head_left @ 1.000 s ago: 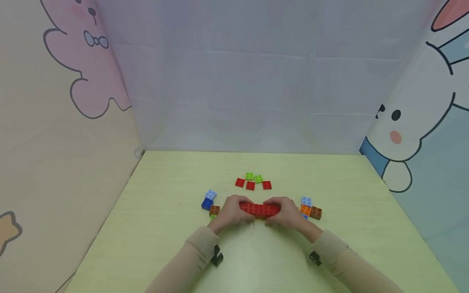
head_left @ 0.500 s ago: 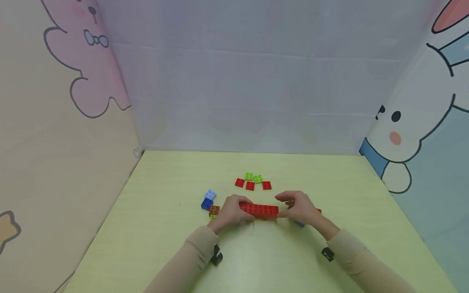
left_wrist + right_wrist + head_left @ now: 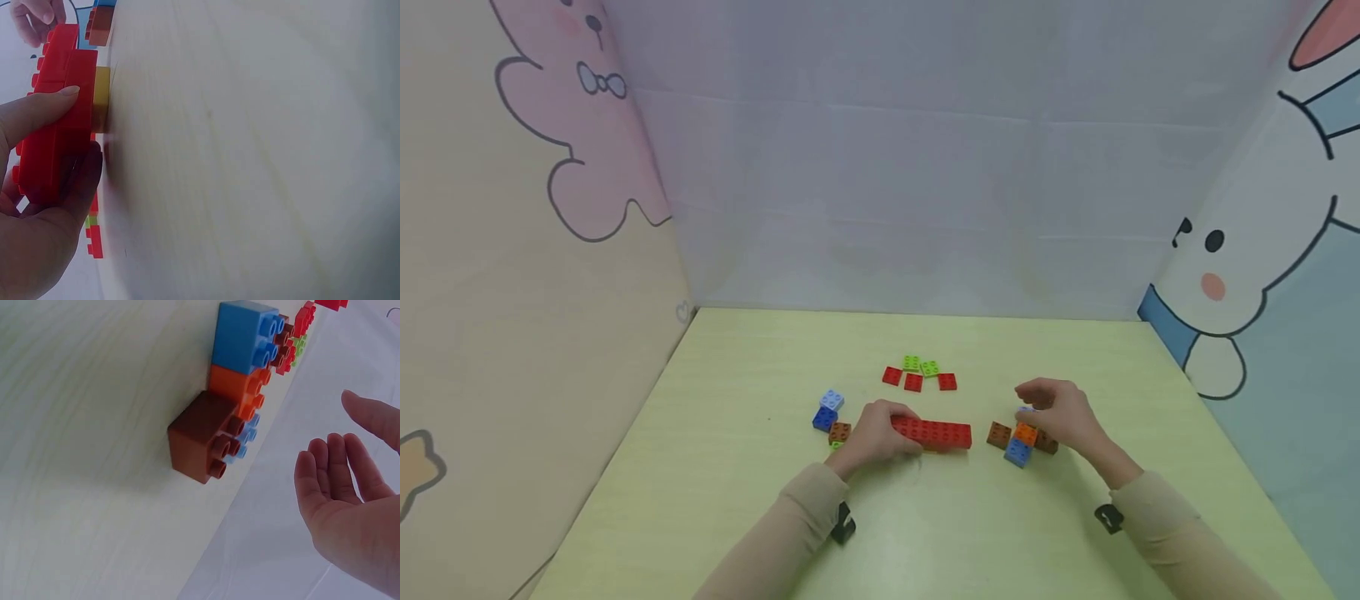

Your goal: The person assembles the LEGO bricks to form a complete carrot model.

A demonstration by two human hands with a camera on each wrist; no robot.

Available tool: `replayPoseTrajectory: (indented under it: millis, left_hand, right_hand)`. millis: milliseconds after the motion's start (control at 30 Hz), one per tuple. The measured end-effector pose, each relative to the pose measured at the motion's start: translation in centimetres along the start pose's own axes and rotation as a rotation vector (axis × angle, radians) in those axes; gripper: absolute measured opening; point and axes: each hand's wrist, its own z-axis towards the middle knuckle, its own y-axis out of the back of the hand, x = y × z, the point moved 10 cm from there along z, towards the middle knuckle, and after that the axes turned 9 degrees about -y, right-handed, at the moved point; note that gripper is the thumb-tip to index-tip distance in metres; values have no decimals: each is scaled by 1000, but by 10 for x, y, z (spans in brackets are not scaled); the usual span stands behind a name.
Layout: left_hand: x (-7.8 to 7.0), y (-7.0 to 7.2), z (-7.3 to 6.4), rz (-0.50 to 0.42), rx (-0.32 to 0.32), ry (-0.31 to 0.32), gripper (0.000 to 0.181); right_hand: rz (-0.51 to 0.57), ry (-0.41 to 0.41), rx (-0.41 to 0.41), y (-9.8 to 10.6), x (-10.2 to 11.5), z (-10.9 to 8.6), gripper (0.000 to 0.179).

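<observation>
Head view: right fingers (image 3: 1037, 387), now off the red bar (image 3: 946, 434) and well to its right, hang loosely bent and empty, orange brick (image 3: 1026, 434) just below, so left fingers (image 3: 897, 407) alone appear to steady the bar. Left wrist: left fingers grip the bar's near end, yellow brick (image 3: 101, 100) under it, just past the thumb. Right wrist: brown brick (image 3: 194, 431) and blue brick (image 3: 236, 339) sit apart from the parted right fingers.

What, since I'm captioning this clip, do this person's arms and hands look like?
The left sleeve and right sleeve are plain beige and long. A small black fitting shows beside the left one, another beside the right. The left hand and right hand wear no gloves.
</observation>
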Motion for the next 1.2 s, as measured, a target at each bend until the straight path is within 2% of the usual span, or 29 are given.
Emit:
replayPoseTrajectory:
  millis: [367, 767, 1000, 1200]
  left_hand:
    - [-1, 2, 0, -2, -10, -3, 33]
    - [-2, 2, 1, 6, -3, 0, 33]
    - [-1, 0, 3, 6, 4, -5, 32]
    - [0, 0, 2, 5, 1, -3, 33]
  right_hand:
    - [-83, -52, -20, 11, -26, -6, 35]
    - [-126, -129, 53, 5, -57, -13, 47]
    - [-149, -157, 58, 0, -69, -16, 50]
    - [-155, -143, 45, -3, -71, -17, 48]
